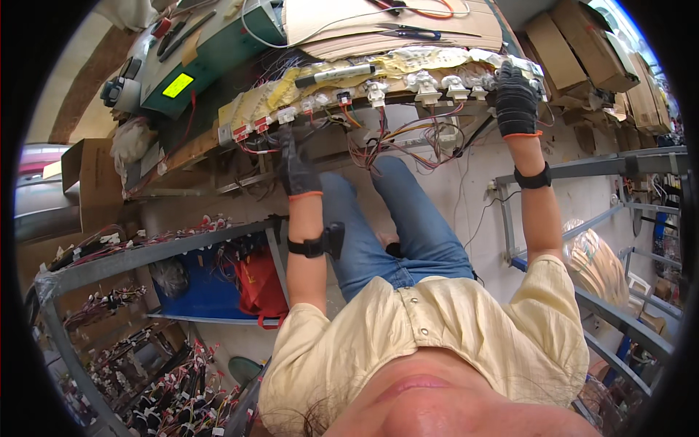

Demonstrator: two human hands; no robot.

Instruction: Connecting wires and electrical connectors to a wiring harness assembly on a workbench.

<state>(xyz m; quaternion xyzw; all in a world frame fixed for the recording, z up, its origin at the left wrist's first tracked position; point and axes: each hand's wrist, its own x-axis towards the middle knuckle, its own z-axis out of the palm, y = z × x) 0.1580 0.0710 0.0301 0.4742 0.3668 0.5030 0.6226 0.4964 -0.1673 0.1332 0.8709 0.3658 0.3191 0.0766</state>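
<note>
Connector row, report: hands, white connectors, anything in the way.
Left hand: blurred, toward left end, grip unclear. Right hand: at right end, grip unclear. White connectors: lined up in a row. Marker: behind them, clear of both hands.

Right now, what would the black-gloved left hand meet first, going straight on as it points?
Likely the white plastic connector just beyond the left hand, though depth is unclear; they may touch.

Gloved hands, two: the left hand [297,166] is showing toward half past ten, the right hand [515,100] toward two o'clock; black wristbands [534,178], two, are circling the wearer's arms. Marker pens, one [335,75], is lying at twelve o'clock. One green instrument box [233,52] is standing at eleven, one red bag [260,288] hanging at eight.
</note>
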